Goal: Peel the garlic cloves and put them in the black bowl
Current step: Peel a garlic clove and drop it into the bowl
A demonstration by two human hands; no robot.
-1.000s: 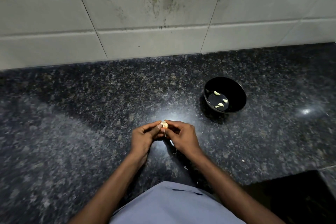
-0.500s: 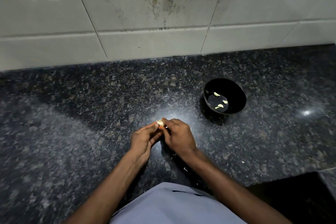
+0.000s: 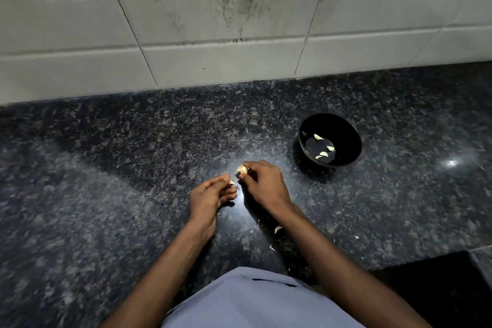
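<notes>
Holding a garlic clove [image 3: 242,169] at its fingertips, the right hand [image 3: 263,187] has its grip pinched shut on it, just above the worktop [image 3: 106,194]. Landmark: black bowl [image 3: 330,140]. Clove sits near the bowl, on its left & a bit toward the person; bowl lies to the clove's right & slightly away, so the right hand is clearly the nearer one for the drop. Clove's long axis: can't tell, too small & half covered by fingers. Left hand [image 3: 210,198], farther left of the bowl, has fingers curled w/ a pale scrap of skin [image 3: 232,182] pinched at thumb tip; the two hands are just apart. Whether the clove is fully bare is hard to judge. Bowl holds approx. three or four peeled cloves [image 3: 323,154]. Skin bits [image 3: 277,229] lie on the worktop nearer the person than the bowl.
</notes>
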